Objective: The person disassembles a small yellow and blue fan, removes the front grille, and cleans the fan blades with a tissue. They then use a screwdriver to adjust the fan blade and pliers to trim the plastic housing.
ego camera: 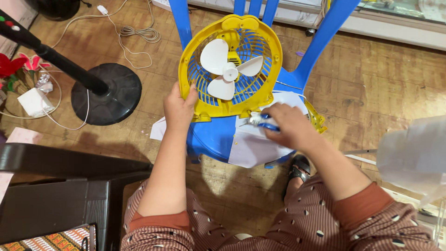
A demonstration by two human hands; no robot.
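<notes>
A small yellow fan with white blades and a blue grille stands tilted on a blue plastic chair. My left hand grips the fan's lower left rim, thumb on the front edge. My right hand is closed on a blue-handled tool, its metal tip pointing at the fan's bottom edge. A white sheet of paper lies on the chair seat under my right hand.
A black round stand base with a black pole stands to the left on the wooden floor. A white cable is coiled behind it. A dark chair sits lower left. A blurred white object is at right.
</notes>
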